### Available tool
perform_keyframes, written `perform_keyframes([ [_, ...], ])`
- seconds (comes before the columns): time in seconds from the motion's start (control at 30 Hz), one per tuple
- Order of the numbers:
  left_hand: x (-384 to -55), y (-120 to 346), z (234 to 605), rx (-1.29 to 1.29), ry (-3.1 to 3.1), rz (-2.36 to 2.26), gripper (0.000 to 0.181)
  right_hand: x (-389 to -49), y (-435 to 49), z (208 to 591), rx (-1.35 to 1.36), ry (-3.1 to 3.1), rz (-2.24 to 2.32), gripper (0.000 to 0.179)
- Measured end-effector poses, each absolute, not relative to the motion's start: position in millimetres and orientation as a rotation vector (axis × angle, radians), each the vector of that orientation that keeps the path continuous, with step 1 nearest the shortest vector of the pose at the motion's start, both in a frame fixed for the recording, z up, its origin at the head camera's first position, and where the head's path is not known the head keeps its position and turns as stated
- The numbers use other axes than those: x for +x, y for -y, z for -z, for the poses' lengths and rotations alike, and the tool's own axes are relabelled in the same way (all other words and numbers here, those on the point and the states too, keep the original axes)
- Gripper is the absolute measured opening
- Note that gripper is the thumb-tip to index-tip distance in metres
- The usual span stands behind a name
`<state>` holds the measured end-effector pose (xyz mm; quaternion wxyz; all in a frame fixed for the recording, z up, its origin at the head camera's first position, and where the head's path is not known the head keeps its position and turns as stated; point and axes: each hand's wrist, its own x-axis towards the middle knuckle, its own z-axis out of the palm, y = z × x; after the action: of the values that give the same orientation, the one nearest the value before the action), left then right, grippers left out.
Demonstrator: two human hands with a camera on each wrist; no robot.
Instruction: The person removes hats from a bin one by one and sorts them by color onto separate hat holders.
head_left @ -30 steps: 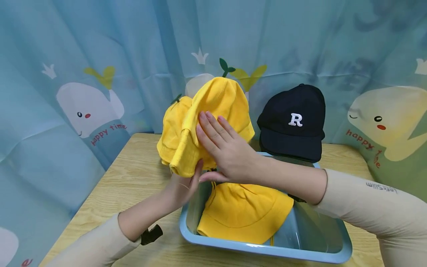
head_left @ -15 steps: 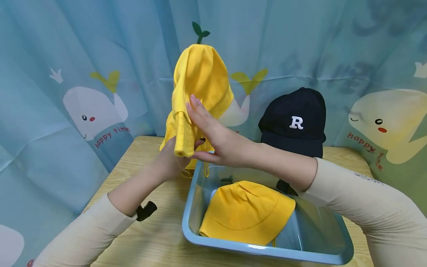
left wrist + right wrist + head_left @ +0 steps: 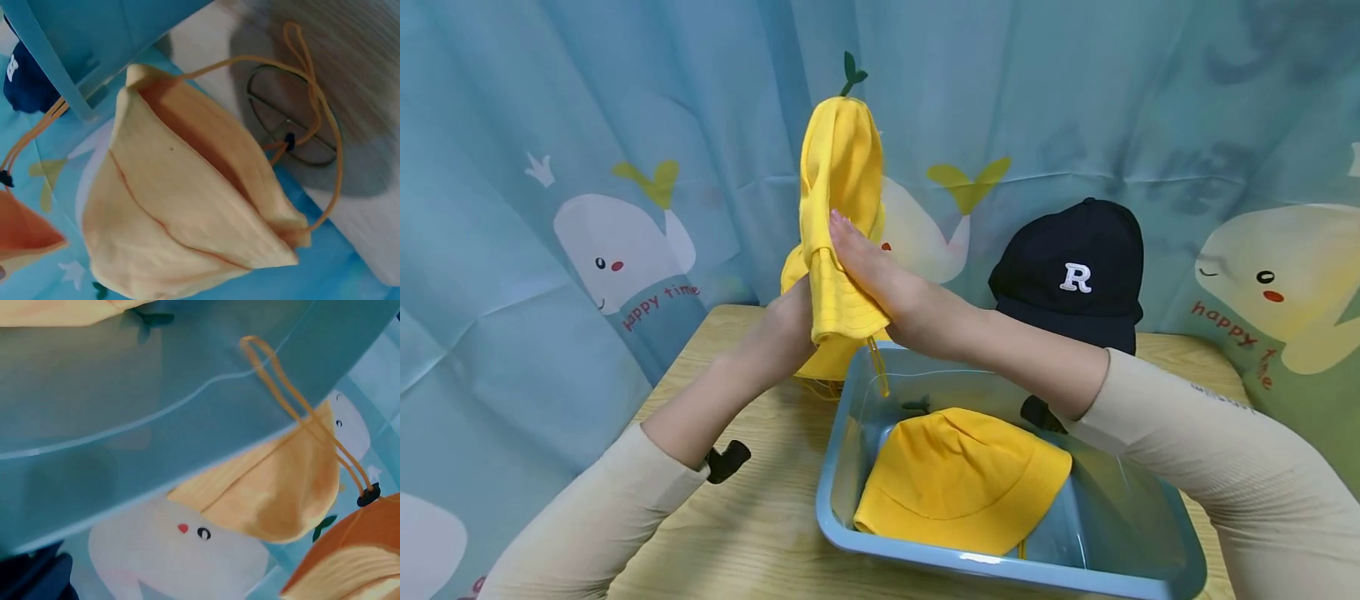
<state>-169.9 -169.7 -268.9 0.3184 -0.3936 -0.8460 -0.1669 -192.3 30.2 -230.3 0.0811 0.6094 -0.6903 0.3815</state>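
A yellow bucket hat (image 3: 842, 183) with a green sprout on top is upright between my two palms, squeezed narrow. My right hand (image 3: 891, 283) lies along its right side with straight fingers. From the left my left hand (image 3: 786, 317) presses it, its fingers hidden behind the cloth. The hat's drawstring (image 3: 878, 367) dangles below over the bin's edge, with a black stopper (image 3: 369, 495) in the right wrist view. Behind the held hat, a second yellow bucket hat (image 3: 169, 194) sits on a wire stand (image 3: 290, 115).
A blue plastic bin (image 3: 1142, 533) stands on the wooden table (image 3: 722, 533), with another yellow bucket hat (image 3: 962, 483) lying inside at its left. Beyond the bin is a black cap (image 3: 1067, 258) with a white R. A blue whale-print curtain (image 3: 730, 100) hangs behind.
The hat has risen and shifted left, turning edge-on, and has been pressed narrower between the palms. The right hand's fingers moved from spread across its side to lying along it.
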Motion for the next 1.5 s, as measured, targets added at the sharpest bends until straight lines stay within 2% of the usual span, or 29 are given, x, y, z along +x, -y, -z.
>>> perform_keyframes([
  [0.03,-171.9,171.1,270.1,-0.993,2.17,0.398,0.013,-194.4,-30.0,229.6,1.823,2.043,-1.109,0.053],
  [0.1,-179.6,176.2,272.0,-0.963,2.011,0.296,0.013,-198.6,-32.9,230.2,1.748,1.881,-0.739,0.056],
  [0.17,-187.1,183.5,272.2,-0.932,1.876,0.209,0.021,-201.6,-33.8,229.5,1.742,1.856,-0.666,0.064],
  [0.23,-192.1,191.0,268.8,-0.92,1.819,0.186,0.02,-203.5,-34.8,228.2,1.704,1.867,-0.587,0.063],
  [0.3,-197.7,199.1,266.0,-0.919,1.751,0.163,0.025,-205.8,-37.5,227.5,1.642,1.881,-0.493,0.052],
  [0.37,-201.2,206.9,264.8,-0.893,1.717,0.159,0.04,-211.1,-40.6,228.4,1.574,1.858,-0.392,0.038],
  [0.43,-204.8,214.6,265.2,-0.866,1.681,0.155,0.057,-218.1,-44.1,229.9,1.531,1.805,-0.327,0.036],
  [0.53,-209.2,225.6,266.5,-0.828,1.655,0.142,0.07,-231.1,-49.2,234.2,1.485,1.734,-0.267,0.054],
  [0.67,-213.5,240.6,267.4,-0.8,1.655,0.114,0.071,-248.9,-56.1,238.9,1.463,1.726,-0.255,0.079],
  [0.93,-216.6,267.3,265.2,-0.72,1.616,0.059,0.07,-282.9,-67.0,238.9,1.368,1.785,-0.2,0.089],
  [1.13,-220.0,268.7,262.9,-0.699,1.596,0.059,0.065,-300.8,-63.8,239.4,1.337,1.691,-0.16,0.076],
  [1.37,-232.1,267.4,240.8,-0.62,1.551,0.102,0.055,-310.1,-51.5,225.6,1.262,1.608,-0.221,0.039],
  [1.5,-239.7,272.6,235.7,-0.599,1.563,0.093,0.051,-313.5,-45.7,222.8,1.247,1.628,-0.221,0.036],
])
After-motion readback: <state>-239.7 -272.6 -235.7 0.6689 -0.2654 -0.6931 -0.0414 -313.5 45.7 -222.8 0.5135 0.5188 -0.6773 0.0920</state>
